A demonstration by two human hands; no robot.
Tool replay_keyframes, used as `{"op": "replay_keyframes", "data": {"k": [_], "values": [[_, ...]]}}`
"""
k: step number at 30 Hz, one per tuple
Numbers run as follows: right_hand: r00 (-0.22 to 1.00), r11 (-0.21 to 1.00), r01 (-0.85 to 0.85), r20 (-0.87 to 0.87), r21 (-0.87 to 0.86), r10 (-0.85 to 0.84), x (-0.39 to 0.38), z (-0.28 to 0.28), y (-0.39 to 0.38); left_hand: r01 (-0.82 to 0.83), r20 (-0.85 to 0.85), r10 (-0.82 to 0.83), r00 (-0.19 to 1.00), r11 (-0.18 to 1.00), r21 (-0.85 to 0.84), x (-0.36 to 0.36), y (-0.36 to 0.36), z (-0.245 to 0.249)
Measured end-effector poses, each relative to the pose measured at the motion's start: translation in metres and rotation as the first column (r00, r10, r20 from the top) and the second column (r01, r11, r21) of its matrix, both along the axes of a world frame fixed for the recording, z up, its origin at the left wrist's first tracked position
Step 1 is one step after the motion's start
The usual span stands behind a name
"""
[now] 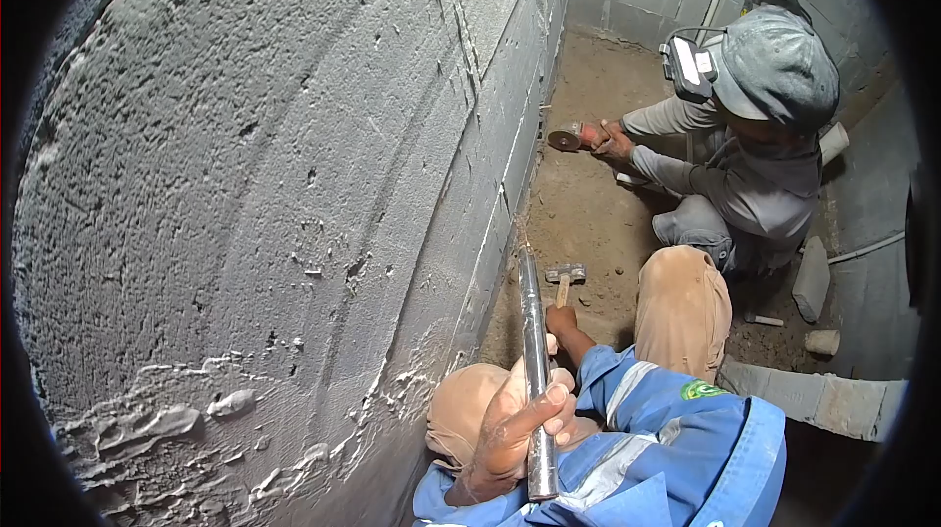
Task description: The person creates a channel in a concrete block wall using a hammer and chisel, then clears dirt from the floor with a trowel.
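My left hand (510,421) is wrapped around a long steel chisel (533,321), its thumb lying across the metal. The chisel's far end points at the foot of the block wall (392,203), and its near end is close to my chest. Lower and to the right of the chisel, my right hand (562,319) grips a hammer (566,274) by its wooden handle. The hammer's head is low over the dirt floor (578,213). Part of my right forearm shows beyond the blue sleeve.
Ahead on the right, a crouching person in a cap (774,66) holds an angle grinder (573,137) near the wall's base. A block piece (812,279), a short pipe (821,342) and a pale pipe (867,248) lie at right. A block ledge (814,400) is beside me.
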State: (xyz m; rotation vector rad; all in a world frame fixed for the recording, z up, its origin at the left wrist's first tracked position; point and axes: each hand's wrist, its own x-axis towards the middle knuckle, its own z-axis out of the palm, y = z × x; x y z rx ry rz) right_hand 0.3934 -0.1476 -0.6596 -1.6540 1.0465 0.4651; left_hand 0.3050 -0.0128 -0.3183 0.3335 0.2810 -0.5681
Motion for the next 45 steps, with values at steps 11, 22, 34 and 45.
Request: {"op": "replay_keyframes", "data": {"k": [11,22,34,45], "values": [[1.0,1.0,0.009,-0.009,-0.018,-0.009,0.001,-0.002,0.0,0.012,-0.004,-0.012,1.0,1.0,-0.003,0.005,0.002,0.0],[1.0,0.993,-0.024,0.017,-0.117,0.027,0.007,0.01,0.001,0.002,-0.025,-0.002,1.0,1.0,0.014,0.006,0.001,0.004],[0.991,0.983,-0.131,-0.005,-0.132,0.131,0.008,-0.019,-0.005,0.006,0.002,-0.006,1.0,0.999,0.039,0.005,0.001,0.005],[0.999,0.996,-0.044,0.018,-0.071,0.045,0.015,-0.011,-0.004,0.01,0.042,-0.012,0.999,0.999,0.036,0.004,0.0,0.01]]}}
